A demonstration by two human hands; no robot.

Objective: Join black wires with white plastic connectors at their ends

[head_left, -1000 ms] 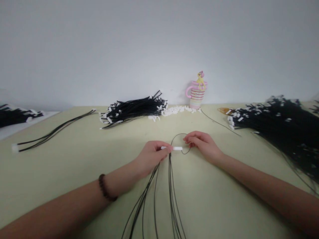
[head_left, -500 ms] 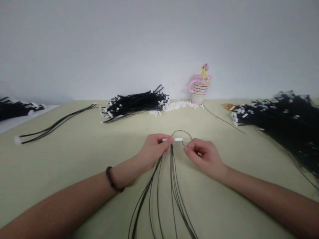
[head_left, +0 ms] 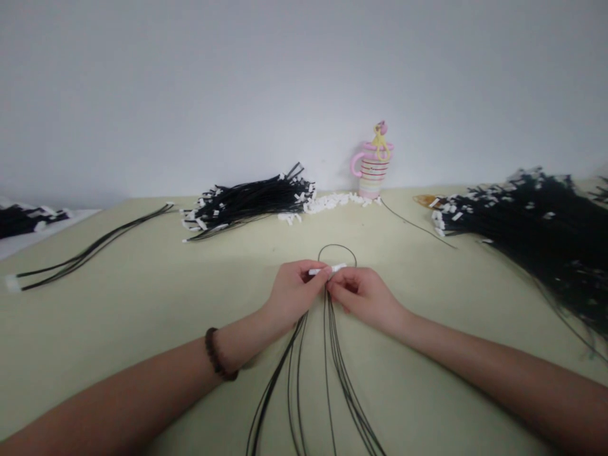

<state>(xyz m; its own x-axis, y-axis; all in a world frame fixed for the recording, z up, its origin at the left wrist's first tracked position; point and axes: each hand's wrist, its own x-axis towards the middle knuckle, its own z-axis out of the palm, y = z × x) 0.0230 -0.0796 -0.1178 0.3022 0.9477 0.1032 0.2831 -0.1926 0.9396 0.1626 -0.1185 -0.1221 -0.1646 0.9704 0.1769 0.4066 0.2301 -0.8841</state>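
Note:
Between thumb and fingers, my left hand (head_left: 300, 288) pinches a small white plastic connector housing (head_left: 339, 267) above the middle of the table. Several thin black wires (head_left: 339, 354) hang down from the connector toward the front edge. One black wire loop (head_left: 338, 245) arches up behind the connector. My right hand (head_left: 363, 292) is closed against the connector's right part, its fingertips pinched by the loop's wire. Both thumbs nearly touch. The wire tip and the connector's openings are hidden by the fingers.
A pile of black wires with white ends (head_left: 256, 199) lies at the back, beside loose white connectors (head_left: 327, 202). A pink striped cup (head_left: 373, 171) stands by the wall. A large wire heap (head_left: 532, 221) covers the right. A finished-looking wire bundle (head_left: 90, 250) lies left.
My right hand has moved left with the wire, from apart to up against the connector in my left hand. The view has shifted slightly.

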